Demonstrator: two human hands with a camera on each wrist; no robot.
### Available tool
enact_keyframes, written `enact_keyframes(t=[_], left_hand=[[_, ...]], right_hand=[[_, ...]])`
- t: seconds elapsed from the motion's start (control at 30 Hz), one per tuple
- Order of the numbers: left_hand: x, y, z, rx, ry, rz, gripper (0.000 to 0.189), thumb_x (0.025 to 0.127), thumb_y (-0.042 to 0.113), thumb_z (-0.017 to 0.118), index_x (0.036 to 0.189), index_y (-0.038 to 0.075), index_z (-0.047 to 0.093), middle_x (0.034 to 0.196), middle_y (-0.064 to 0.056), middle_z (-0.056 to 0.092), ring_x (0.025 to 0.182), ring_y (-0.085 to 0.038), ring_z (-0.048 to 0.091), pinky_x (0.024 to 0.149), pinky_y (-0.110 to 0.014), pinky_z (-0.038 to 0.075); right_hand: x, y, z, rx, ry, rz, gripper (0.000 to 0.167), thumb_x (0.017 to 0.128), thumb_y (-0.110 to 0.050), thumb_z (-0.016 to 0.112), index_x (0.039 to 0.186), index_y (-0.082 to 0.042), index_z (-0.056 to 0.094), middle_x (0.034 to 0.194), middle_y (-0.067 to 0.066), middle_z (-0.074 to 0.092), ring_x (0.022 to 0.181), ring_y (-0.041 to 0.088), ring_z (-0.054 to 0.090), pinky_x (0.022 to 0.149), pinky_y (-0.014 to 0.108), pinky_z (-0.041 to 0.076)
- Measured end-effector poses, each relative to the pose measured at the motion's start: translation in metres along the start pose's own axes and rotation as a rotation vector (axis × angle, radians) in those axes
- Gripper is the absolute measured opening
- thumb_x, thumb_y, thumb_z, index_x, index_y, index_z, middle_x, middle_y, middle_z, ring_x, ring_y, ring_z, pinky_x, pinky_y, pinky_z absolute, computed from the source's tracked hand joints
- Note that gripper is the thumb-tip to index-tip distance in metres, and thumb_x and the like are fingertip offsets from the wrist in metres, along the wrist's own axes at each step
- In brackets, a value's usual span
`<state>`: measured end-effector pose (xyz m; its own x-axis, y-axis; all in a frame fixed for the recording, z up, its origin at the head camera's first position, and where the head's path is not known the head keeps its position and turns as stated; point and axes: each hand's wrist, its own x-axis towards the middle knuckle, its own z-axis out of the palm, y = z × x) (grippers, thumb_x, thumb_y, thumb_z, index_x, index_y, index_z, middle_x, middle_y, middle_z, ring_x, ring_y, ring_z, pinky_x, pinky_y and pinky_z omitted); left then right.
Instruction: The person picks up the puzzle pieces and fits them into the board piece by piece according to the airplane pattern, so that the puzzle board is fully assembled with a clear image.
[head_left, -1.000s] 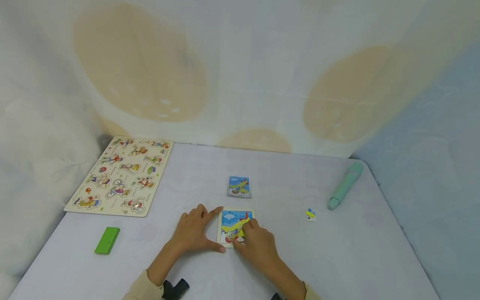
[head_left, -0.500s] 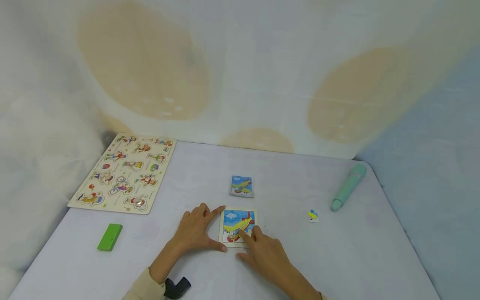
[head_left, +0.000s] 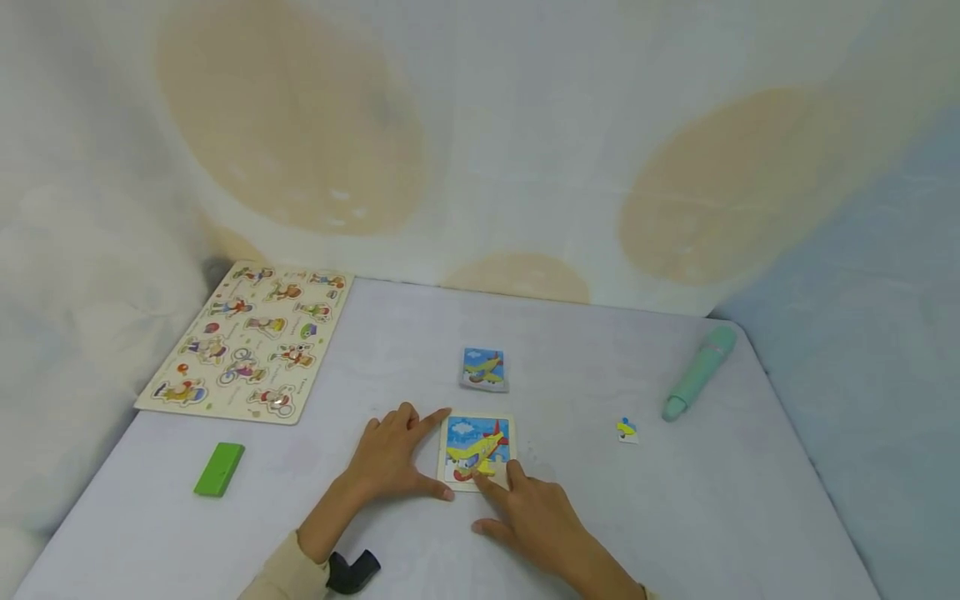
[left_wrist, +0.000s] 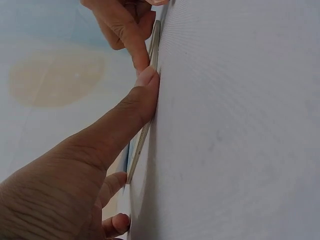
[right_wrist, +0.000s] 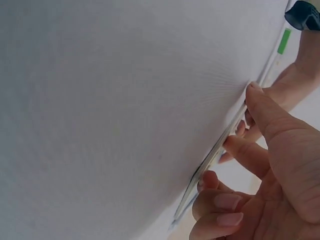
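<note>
A small square jigsaw puzzle (head_left: 461, 429) with a yellow airplane lies in a pale wooden frame on the table. My left hand (head_left: 386, 457) spans its left side, index fingertip at the far left corner and thumb at the near left corner. My right hand (head_left: 536, 518) touches the lower part of the picture with its extended index finger, thumb held apart above the cloth. From the left wrist, the left thumb (left_wrist: 122, 117) lies against the edge of the wooden frame (left_wrist: 141, 145). A loose puzzle piece (head_left: 627, 431), yellow, blue and white, lies to the right.
Behind the puzzle sits a small flat stack with the same airplane picture (head_left: 483, 369). A large board of figures (head_left: 255, 346) lies at the far left, a green block (head_left: 219, 469) nearer. At the right is a mint-green microphone-shaped object (head_left: 697, 375).
My right hand has drawn back from pinching at the puzzle's lower right, and its index finger now points onto the lower edge of the picture. My left hand keeps its place.
</note>
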<state>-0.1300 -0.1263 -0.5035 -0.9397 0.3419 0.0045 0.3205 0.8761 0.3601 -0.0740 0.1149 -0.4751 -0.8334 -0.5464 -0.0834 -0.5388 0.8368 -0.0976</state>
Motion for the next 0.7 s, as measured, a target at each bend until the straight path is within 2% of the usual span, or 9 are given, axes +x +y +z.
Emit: enact_keyframes(t=[0.17, 0.27, 0.37, 0.43, 0.53, 0.7], left_hand=[[0.001, -0.001, 0.001, 0.000, -0.002, 0.007, 0.114, 0.050, 0.080, 0.080, 0.148, 0.033, 0.046, 0.092, 0.003, 0.036, 0.080, -0.013, 0.035, 0.067, -0.032, 0.023], [0.000, 0.000, 0.001, 0.002, 0.001, 0.009, 0.114, 0.050, 0.079, 0.080, 0.148, 0.033, 0.047, 0.092, 0.003, 0.036, 0.080, -0.013, 0.035, 0.067, -0.032, 0.023], [0.000, -0.001, 0.001, 0.002, 0.005, 0.005, 0.114, 0.049, 0.079, 0.080, 0.148, 0.033, 0.047, 0.091, 0.003, 0.035, 0.080, -0.013, 0.035, 0.067, -0.032, 0.023], [0.000, -0.001, 0.001, 0.001, 0.006, 0.002, 0.114, 0.049, 0.079, 0.080, 0.148, 0.034, 0.047, 0.091, 0.003, 0.035, 0.079, -0.013, 0.034, 0.067, -0.032, 0.023], [0.000, -0.002, 0.003, 0.002, 0.003, -0.004, 0.113, 0.049, 0.079, 0.081, 0.147, 0.034, 0.047, 0.091, 0.003, 0.034, 0.079, -0.012, 0.034, 0.067, -0.032, 0.022], [0.000, -0.002, 0.004, 0.012, -0.005, -0.008, 0.114, 0.049, 0.079, 0.080, 0.148, 0.035, 0.046, 0.091, 0.003, 0.034, 0.080, -0.012, 0.034, 0.068, -0.032, 0.023]], right_hand=[[-0.001, 0.004, 0.001, 0.016, -0.002, 0.014, 0.066, 0.085, -0.067, 0.061, 0.141, -0.033, 0.056, 0.089, -0.002, 0.049, 0.057, 0.006, 0.041, 0.049, 0.021, 0.032], [-0.003, 0.009, 0.000, 0.031, 0.097, 0.037, 0.068, 0.084, -0.065, 0.064, 0.141, -0.029, 0.057, 0.090, -0.006, 0.051, 0.062, 0.004, 0.043, 0.051, 0.020, 0.033], [-0.006, 0.016, -0.002, 0.042, 0.229, 0.078, 0.065, 0.081, -0.058, 0.073, 0.136, -0.024, 0.061, 0.089, -0.006, 0.053, 0.062, 0.003, 0.043, 0.051, 0.017, 0.033], [-0.008, 0.025, -0.002, 0.047, 0.277, 0.109, 0.063, 0.079, -0.053, 0.078, 0.132, -0.021, 0.065, 0.090, -0.005, 0.052, 0.061, 0.002, 0.040, 0.050, 0.015, 0.032], [-0.013, 0.043, -0.002, 0.064, 0.309, 0.170, 0.061, 0.076, -0.046, 0.083, 0.128, -0.018, 0.067, 0.095, -0.004, 0.051, 0.058, 0.002, 0.038, 0.049, 0.015, 0.031], [-0.021, 0.080, -0.005, 0.173, 0.351, 0.303, 0.057, 0.074, -0.035, 0.087, 0.124, -0.014, 0.068, 0.099, -0.001, 0.054, 0.060, 0.004, 0.041, 0.049, 0.017, 0.034]])
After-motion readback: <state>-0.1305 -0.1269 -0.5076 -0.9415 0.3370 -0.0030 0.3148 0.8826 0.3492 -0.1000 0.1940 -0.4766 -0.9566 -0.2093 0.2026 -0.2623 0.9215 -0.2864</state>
